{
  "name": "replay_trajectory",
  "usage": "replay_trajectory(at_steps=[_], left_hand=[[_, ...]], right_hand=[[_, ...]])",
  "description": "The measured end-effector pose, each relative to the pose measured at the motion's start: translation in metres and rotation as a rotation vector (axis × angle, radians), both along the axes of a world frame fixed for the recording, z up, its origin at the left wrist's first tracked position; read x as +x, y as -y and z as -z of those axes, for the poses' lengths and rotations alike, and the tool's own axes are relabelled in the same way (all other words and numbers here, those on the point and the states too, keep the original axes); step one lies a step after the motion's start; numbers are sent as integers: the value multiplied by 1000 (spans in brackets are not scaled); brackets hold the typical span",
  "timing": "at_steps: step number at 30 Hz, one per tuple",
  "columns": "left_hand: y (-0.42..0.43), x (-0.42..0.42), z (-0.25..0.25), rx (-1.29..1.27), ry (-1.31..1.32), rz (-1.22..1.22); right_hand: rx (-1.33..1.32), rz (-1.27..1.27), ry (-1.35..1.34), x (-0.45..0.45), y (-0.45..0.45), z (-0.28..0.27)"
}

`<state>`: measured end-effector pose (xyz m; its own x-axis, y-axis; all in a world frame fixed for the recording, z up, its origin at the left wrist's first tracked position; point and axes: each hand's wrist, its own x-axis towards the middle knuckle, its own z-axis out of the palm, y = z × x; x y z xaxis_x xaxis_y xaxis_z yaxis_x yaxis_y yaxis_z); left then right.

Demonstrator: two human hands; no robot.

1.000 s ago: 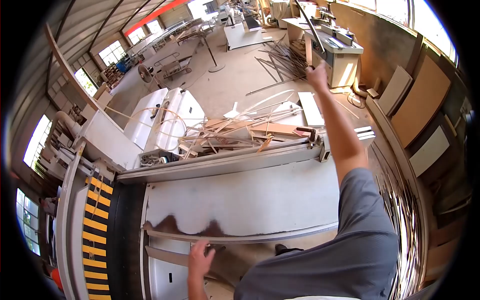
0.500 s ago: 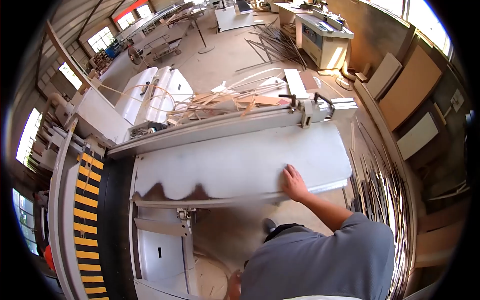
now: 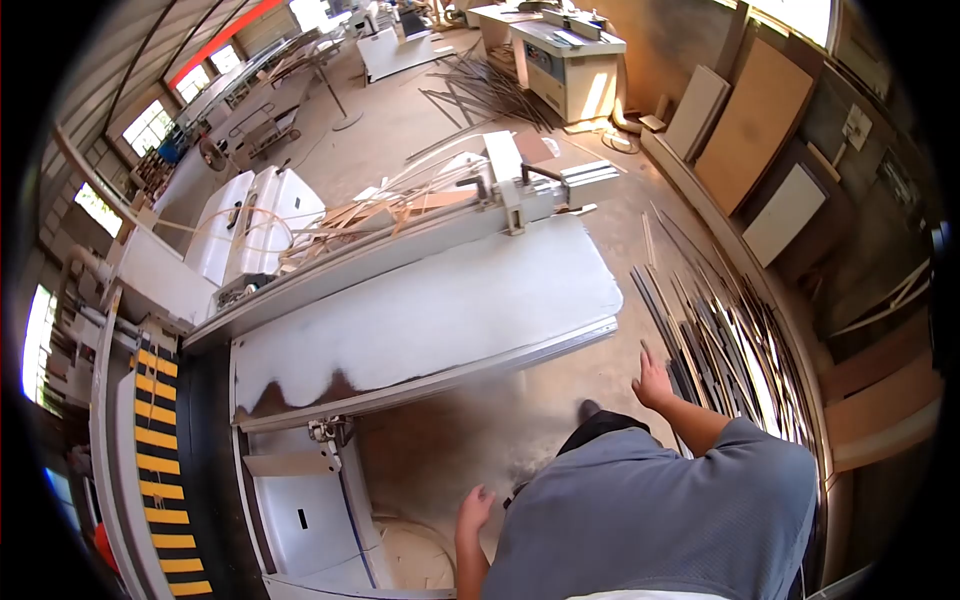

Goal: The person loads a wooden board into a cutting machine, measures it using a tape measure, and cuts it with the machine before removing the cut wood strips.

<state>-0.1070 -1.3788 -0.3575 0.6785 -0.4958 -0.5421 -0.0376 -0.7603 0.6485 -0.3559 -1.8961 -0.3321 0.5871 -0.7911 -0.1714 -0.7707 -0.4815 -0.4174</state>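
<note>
My left hand (image 3: pixel 476 508) is low in the view, below the metal table, with its fingers apart and nothing in them. On the right, my right hand (image 3: pixel 654 380) hangs in the air beyond the table's right end, fingers spread and empty, near the dark and light strips (image 3: pixel 700 350) on the floor. A pale metal table (image 3: pixel 450 300) with dark stains on its near left edge stretches across the middle. Along its far side runs a fence rail (image 3: pixel 370 242) with a clamp block (image 3: pixel 513 205).
Yellow and black stripes (image 3: pixel 157 440) mark the machine's left part. Wood offcuts (image 3: pixel 400 208) lie behind the rail. Boards (image 3: pixel 755 125) lean on the right wall. A machine cabinet (image 3: pixel 565 75) stands at the back, beside a pile of dark strips (image 3: pixel 485 90).
My right hand has left the table top and moved right, over the floor. More of my left hand shows now. The view has swung rightward, so the table appears further left.
</note>
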Motion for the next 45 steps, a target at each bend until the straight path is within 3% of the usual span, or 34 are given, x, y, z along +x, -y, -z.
replay_trajectory(at_steps=[2,3,4,5,6,7,9,13,15,16,19,21,23,26,29,31,32,35,37,41,45], left_hand=[[27,-12,-12,-4,-4,6],[41,-17,-16,-7,-4,15],[58,-21,-20,-9,-2,25],[77,-26,-25,-14,-2,42],[99,-31,-35,-20,-3,57],[126,-38,-46,-27,-4,73],[191,-51,-75,-65,-24,99],[368,-84,-108,-92,-15,261],[465,-109,-123,-144,-21,392],[509,-116,-112,-140,-11,479],[631,-133,-68,-113,23,721],[714,-141,-62,-68,61,878],[798,-143,-45,-161,144,1008],[941,-134,-13,-235,70,1084],[1085,-124,53,-172,97,1167],[1178,-121,104,77,85,1334],[1214,-116,121,14,214,1420],[1314,-75,53,14,227,1372],[1388,-37,36,-32,195,1362],[1521,74,18,-146,125,1286],[1615,207,20,-248,144,1158]], right_hand=[[363,7,-369,-54,19,52],[518,-96,-517,-86,39,107],[529,-136,-477,-136,56,212],[725,-11,-410,-166,57,197],[916,330,-447,-184,58,176],[977,411,-336,-212,67,188],[988,361,-343,-269,106,238],[941,438,-254,-334,212,258],[942,556,4,-365,266,262],[845,542,-22,-381,301,286],[471,489,34,-394,380,282],[481,523,-55,-380,425,253],[501,401,-79,-354,467,233],[567,370,77,-318,523,258],[690,312,129,-257,576,190],[759,384,150,-237,613,182],[616,309,156,-236,632,170],[327,168,121,-218,711,146],[423,249,67,-193,777,125],[712,660,180,-120,920,101],[769,743,213,-32,1043,118]])
